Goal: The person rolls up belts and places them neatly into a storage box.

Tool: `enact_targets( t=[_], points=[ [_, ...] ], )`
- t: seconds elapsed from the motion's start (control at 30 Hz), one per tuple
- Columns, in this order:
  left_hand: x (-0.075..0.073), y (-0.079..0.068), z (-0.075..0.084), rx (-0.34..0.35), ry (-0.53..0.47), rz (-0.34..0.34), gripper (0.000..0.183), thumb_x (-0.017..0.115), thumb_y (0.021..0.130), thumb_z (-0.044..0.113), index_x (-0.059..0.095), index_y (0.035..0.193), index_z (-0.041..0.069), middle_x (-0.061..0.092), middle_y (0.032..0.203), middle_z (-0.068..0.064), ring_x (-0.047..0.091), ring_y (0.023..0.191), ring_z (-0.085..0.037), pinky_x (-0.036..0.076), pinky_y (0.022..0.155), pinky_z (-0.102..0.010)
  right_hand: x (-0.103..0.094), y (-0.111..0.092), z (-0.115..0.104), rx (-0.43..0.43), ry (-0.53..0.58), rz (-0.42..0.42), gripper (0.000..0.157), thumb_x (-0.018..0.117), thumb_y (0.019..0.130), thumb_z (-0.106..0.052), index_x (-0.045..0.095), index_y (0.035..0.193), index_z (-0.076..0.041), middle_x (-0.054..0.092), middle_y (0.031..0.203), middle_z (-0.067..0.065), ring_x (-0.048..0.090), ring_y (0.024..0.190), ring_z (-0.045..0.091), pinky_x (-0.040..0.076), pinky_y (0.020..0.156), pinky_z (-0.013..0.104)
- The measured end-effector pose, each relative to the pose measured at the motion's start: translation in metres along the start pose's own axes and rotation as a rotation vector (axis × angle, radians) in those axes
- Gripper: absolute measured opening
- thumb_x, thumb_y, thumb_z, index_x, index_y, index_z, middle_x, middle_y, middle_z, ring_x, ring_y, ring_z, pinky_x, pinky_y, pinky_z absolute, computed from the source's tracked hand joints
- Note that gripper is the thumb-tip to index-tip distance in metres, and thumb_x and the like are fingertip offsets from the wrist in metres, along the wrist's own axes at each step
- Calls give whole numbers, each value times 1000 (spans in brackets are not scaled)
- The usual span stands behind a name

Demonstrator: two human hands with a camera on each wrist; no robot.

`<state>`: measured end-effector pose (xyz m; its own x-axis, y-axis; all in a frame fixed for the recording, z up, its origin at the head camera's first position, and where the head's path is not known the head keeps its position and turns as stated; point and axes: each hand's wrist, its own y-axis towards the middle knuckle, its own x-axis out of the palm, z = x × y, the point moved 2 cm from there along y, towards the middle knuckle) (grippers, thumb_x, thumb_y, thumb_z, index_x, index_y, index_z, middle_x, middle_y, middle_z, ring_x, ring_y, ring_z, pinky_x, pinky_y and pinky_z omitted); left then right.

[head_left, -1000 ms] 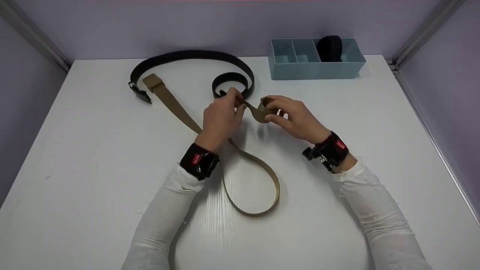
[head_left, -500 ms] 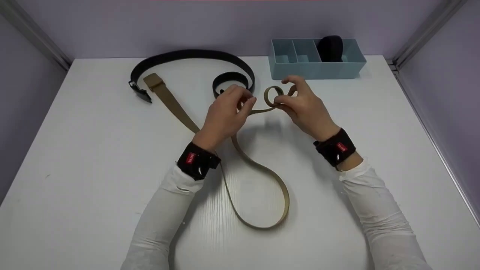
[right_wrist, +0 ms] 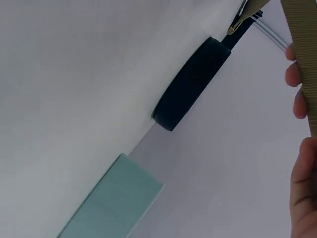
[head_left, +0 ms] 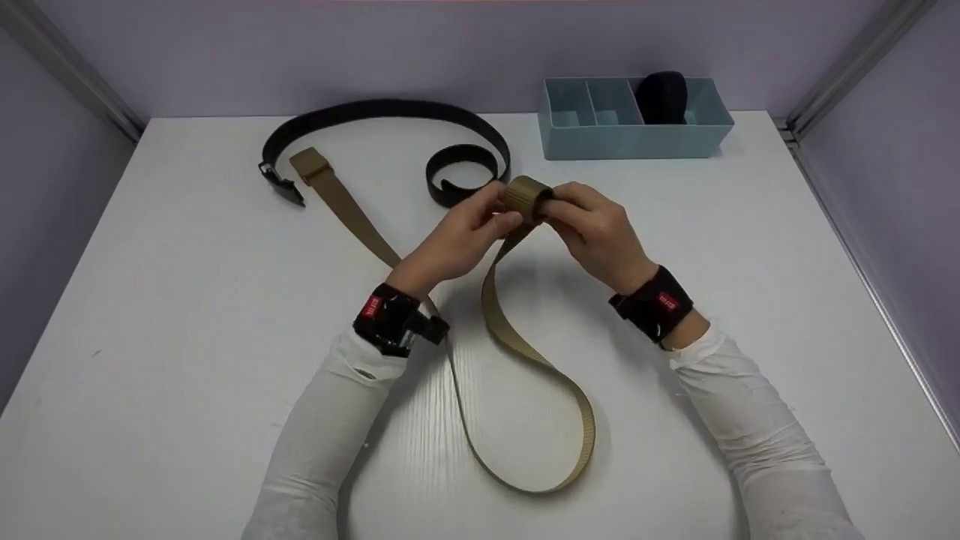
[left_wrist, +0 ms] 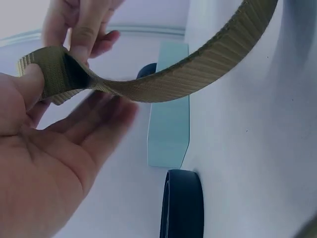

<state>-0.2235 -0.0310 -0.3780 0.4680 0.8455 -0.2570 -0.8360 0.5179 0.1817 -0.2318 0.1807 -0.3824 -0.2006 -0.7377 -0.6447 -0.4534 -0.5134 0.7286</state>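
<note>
A tan webbing belt [head_left: 499, 322] has one end rolled into a small coil, held above the table. My left hand [head_left: 461, 240] pinches the coil's left side, with its thumb on the webbing in the left wrist view. At the coil's right side, my right hand [head_left: 600, 232] grips it, its fingertips partly hidden by the roll. From the coil the strap hangs down, loops towards the front of the table and runs back under my left forearm. Its far end carries a tan buckle [head_left: 309, 165], lying flat at the back left.
A black belt [head_left: 390, 109] with a dark buckle [head_left: 283, 187] lies along the back, its other end curled just beyond my left hand. Behind my right hand stands a blue-green divided box [head_left: 630, 142] with a black rounded object [head_left: 661, 97] in one compartment.
My left hand has moved right, from the strap up to the coil. The coil has turned and shifted slightly left with my right hand. The strap's loop has slid towards the table's front.
</note>
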Motion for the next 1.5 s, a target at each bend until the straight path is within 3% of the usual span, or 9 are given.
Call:
enact_targets(
  t=[0.1,0.2,0.3,0.4,0.6,0.97,1.17,1.33,1.5],
  points=[
    [1,-1,3,46,159,62,21,61,106,23,60,118,6,56,121,-10,66,109,-24,55,89,-33,3,0,1,66,76,-36,17,66,96,10,74,108,2,69,117,15,69,100,25,59,85,36],
    [-1,-3,8,114,436,171,23,65,103,25,59,107,4,49,117,-13,63,104,-24,55,84,-32,3,1,1,169,204,-76,30,57,94,14,74,115,1,66,131,13,69,101,22,58,82,29],
    [-2,-5,10,137,682,280,23,68,102,24,60,101,3,47,115,-16,66,91,-28,56,78,-36,1,1,0,313,357,-70,31,58,98,7,70,126,1,64,136,11,71,96,20,58,76,26],
    [0,-7,11,144,828,308,19,72,100,21,66,99,4,48,113,-16,69,81,-28,60,71,-39,1,2,-4,425,447,-60,38,66,102,-5,62,140,-1,66,132,11,73,89,22,59,73,26],
    [12,-8,12,228,942,281,16,77,97,19,75,94,4,55,111,-12,70,85,-23,61,68,-39,5,1,-9,542,504,-84,37,71,101,-14,68,137,-6,73,118,11,74,79,23,61,74,28],
    [26,-8,11,418,1031,418,18,84,89,14,70,78,8,54,87,-7,60,58,-17,55,52,-32,6,-7,-5,641,718,33,31,69,102,-9,70,131,2,75,118,15,76,88,23,62,83,38],
    [27,-5,7,360,869,406,30,85,90,19,62,102,3,62,96,-9,69,74,-16,57,61,-29,6,-10,3,726,864,91,33,69,101,-8,67,131,6,73,120,23,76,91,21,62,85,39],
    [18,-1,5,206,492,282,38,75,98,21,58,125,1,63,119,-14,70,102,-20,59,83,-28,3,-9,7,761,878,128,30,68,102,-9,70,130,2,74,118,22,76,91,22,62,86,40],
    [11,1,1,-45,93,188,30,66,105,21,56,130,8,59,137,-11,70,105,-20,60,83,-31,4,-8,6,786,921,148,30,68,103,-10,70,130,3,74,116,19,76,90,22,61,87,41]
  ],
)
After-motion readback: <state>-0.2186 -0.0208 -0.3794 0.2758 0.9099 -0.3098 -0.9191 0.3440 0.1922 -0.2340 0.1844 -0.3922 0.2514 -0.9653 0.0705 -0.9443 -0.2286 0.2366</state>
